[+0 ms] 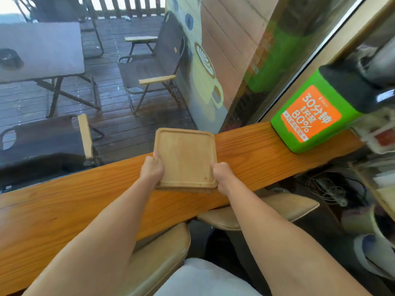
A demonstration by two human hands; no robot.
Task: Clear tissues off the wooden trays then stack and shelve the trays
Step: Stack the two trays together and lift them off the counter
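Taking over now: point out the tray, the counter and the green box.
tray (185,155): head view, bare middle of its top.
counter (252,150): head view, bare wood right of tray.
green box (312,116): head view, orange label.

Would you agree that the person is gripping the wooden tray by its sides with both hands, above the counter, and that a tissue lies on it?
Not quite: the head view shows no tissue; the top of the wooden tray is bare. The rest stands: the left hand and right hand grip its sides above the counter.
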